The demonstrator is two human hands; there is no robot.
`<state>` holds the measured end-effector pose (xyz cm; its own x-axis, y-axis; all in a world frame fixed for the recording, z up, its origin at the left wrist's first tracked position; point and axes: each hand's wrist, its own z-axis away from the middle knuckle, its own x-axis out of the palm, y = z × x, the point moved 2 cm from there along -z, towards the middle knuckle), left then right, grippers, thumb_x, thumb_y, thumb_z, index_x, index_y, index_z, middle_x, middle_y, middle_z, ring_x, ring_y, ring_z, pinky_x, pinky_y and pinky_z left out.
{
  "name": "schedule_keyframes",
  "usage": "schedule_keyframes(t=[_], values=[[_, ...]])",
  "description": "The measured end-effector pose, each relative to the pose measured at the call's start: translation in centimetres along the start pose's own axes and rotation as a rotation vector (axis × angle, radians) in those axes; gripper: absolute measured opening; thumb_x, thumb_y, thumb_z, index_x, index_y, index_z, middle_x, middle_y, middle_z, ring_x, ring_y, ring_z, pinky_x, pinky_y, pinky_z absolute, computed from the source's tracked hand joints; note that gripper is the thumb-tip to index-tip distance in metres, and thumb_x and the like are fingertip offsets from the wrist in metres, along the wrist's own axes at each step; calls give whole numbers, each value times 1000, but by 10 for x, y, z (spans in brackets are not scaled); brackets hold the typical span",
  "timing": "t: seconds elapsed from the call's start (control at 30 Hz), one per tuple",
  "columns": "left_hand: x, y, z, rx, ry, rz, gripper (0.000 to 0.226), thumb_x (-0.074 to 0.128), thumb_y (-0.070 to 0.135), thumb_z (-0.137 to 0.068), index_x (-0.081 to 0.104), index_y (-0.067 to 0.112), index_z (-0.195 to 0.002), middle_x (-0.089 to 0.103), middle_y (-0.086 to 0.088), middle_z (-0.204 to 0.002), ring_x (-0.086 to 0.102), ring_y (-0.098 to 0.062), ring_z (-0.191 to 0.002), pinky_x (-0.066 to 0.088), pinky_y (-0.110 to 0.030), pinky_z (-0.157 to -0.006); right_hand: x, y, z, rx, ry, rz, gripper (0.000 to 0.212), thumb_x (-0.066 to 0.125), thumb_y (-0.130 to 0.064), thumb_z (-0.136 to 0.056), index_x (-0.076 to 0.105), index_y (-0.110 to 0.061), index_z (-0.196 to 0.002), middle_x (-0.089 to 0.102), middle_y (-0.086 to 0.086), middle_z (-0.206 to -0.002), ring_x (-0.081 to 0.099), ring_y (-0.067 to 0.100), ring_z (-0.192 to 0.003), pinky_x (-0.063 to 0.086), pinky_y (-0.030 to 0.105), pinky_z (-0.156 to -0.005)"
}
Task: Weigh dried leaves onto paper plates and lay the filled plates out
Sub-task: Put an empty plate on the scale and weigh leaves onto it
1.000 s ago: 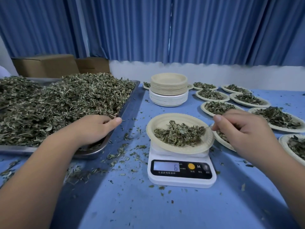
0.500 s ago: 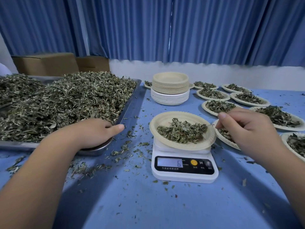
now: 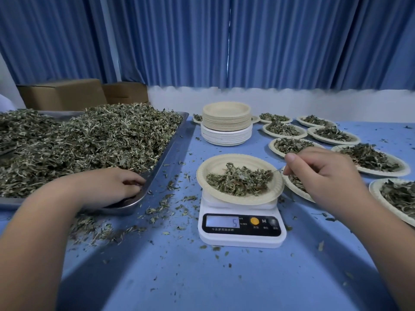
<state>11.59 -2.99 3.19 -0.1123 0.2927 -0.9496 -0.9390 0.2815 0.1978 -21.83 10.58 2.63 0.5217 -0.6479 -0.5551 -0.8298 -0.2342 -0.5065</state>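
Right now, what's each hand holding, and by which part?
The right hand pinches a thin dried stem by one end, over the round beige paper plate. The left hand curls in the shiny metal tray; any hold is hidden.

A paper plate (image 3: 224, 160) of dried leaves (image 3: 240, 181) sits on a scale (image 3: 241, 240) reading 5. The right hand (image 3: 323, 176) pinches a stem (image 3: 277, 171) at its right edge; the left hand (image 3: 112, 187) rests on the near corner of the tray (image 3: 170, 151).
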Motion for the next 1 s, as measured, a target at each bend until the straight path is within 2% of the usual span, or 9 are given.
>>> schedule_keyframes(t=[0.07, 0.17, 0.27, 0.33, 0.5, 0.7, 1.0], values=[[1, -3, -1, 16, -20, -16, 22, 52, 37, -98, 47, 54, -110, 57, 17, -117, 57, -8, -103, 41, -22, -83, 0, 0, 0, -4, -1, -4, 34, 59, -22, -93, 68, -21, -61, 59, -16, -70, 54, -2, -59, 32, 6, -55], [3, -3, -7, 30, 26, 11, 26, 60, 26, -94, 51, 50, -102, 59, 20, -104, 59, -4, -89, 48, -23, -78, 1, -1, 0, -22, 0, 9, 33, 59, -22, -93, 68, -21, -61, 60, -14, -68, 53, -3, -60, 32, 5, -56], [5, -3, -12, 32, 83, 38, 27, 65, 17, -91, 57, 41, -100, 60, 14, -98, 55, -3, -84, 40, -18, -66, 1, -1, 0, -18, 0, -2, 34, 59, -22, -93, 66, -25, -60, 58, -7, -63, 53, 0, -58, 32, 7, -55], [5, -5, -14, 26, 128, 81, 25, 67, 13, -89, 61, 37, -94, 61, 9, -93, 56, -6, -81, 38, -19, -61, 0, -1, 0, -5, -4, -8, 35, 58, -23, -93, 65, -28, -60, 59, -10, -67, 53, 1, -58, 32, 8, -54], [0, -10, -15, 9, 298, 206, 32, 57, -2, -90, 67, 28, -85, 65, 1, -78, 56, -14, -64, 39, -23, -51, 1, -1, 0, -9, 5, -15, 36, 57, -24, -93, 64, -32, -59, 59, -10, -70, 52, 2, -56, 32, 8, -53], [-3, -14, -15, -25, 519, 271, 27, 59, 4, -91, 66, 28, -84, 61, 3, -80, 55, -13, -69, 36, -25, -51, -1, -1, 2, -3, -3, -1, 35, 57, -26, -94, 64, -32, -59, 58, -9, -68, 52, 5, -57, 32, 10, -52], [-8, -13, -12, -29, 673, 362, 27, 59, 8, -92, 63, 33, -84, 61, 2, -82, 55, -12, -70, 35, -24, -51, -1, -3, 1, 17, 7, -9, 36, 57, -23, -94, 66, -27, -60, 59, -7, -66, 50, 6, -54, 32, 13, -50]])
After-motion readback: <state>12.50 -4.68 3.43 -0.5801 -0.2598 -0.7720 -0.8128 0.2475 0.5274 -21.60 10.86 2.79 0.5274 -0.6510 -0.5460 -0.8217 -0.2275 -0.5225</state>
